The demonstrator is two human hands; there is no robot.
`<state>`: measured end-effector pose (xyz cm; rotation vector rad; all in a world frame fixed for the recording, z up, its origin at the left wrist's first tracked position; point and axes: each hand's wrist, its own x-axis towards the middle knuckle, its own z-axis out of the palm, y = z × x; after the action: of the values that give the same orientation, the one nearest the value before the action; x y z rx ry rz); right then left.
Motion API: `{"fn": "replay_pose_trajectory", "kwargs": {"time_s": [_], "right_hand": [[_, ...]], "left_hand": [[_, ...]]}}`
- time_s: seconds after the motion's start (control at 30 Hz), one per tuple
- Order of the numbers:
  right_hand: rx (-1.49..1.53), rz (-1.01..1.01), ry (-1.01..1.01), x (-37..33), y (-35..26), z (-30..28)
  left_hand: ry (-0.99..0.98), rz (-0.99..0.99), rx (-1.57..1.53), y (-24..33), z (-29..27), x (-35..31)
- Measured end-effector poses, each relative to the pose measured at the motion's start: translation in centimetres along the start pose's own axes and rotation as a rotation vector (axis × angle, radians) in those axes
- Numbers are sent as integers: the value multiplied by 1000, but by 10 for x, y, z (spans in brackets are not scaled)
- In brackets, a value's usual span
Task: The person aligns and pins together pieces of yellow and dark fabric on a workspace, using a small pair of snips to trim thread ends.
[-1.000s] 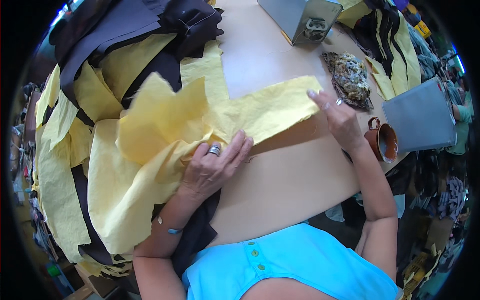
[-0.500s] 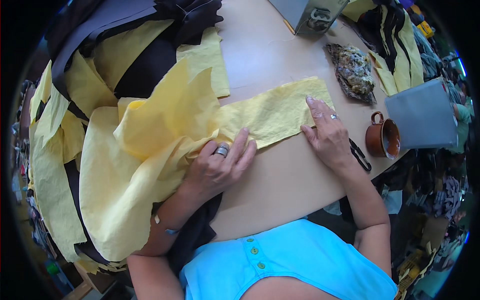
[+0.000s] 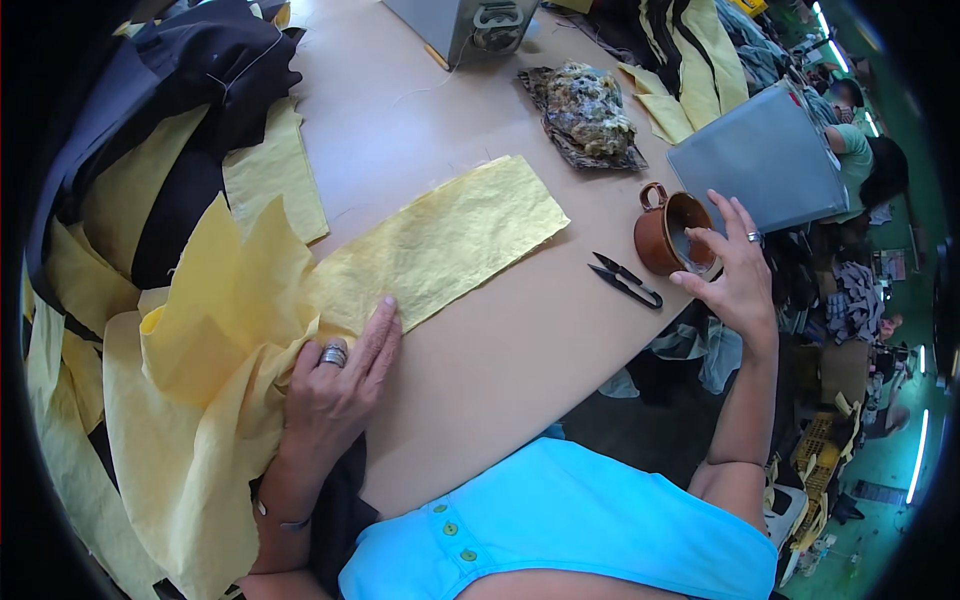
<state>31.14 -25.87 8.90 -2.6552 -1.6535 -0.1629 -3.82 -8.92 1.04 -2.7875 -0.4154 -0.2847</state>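
Observation:
A long yellow fabric piece (image 3: 450, 240) lies flat and angled across the table, its near end gathered into loose, raised folds. My left hand (image 3: 335, 390), with rings on a finger, rests on the gathered end, fingers stretched out over the cloth; its thumb is hidden. At the table's right edge my right hand (image 3: 745, 280) hovers at the rim of a brown cup (image 3: 652, 240), thumb and fingers apart, nothing seen between them. What the cup holds is hard to make out. Black thread snips (image 3: 626, 284) lie on the table left of the cup.
Yellow and black fabric pieces (image 3: 160, 180) pile up on the left. Behind the cup are a grey box (image 3: 755, 160) and a crumpled bundle (image 3: 590, 115). A metal box (image 3: 450, 25) stands at the back. A person (image 3: 865, 160) is at the far right.
My right hand has left the fabric's far end and moved right to the cup. My left hand stays on the cloth. The view has shifted right, and the snips are now uncovered.

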Motion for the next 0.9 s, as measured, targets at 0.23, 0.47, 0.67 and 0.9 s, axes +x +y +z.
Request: {"fn": "replay_pose_trajectory", "kwargs": {"time_s": [0.23, 0.47, 0.67, 0.9], "right_hand": [[74, 6, -103, 2, 10, 12], [-131, -44, 58, -16, -28, -5], [299, -176, 140, -3, -93, 41], [486, -109, -15, 19, -92, 89]], "left_hand": [[17, -12, -36, -3, 1, -1], [10, -19, -13, -3, 1, -2], [-37, -42, -19, -1, 0, -3], [22, -11, -3, -3, 4, -3]]}}
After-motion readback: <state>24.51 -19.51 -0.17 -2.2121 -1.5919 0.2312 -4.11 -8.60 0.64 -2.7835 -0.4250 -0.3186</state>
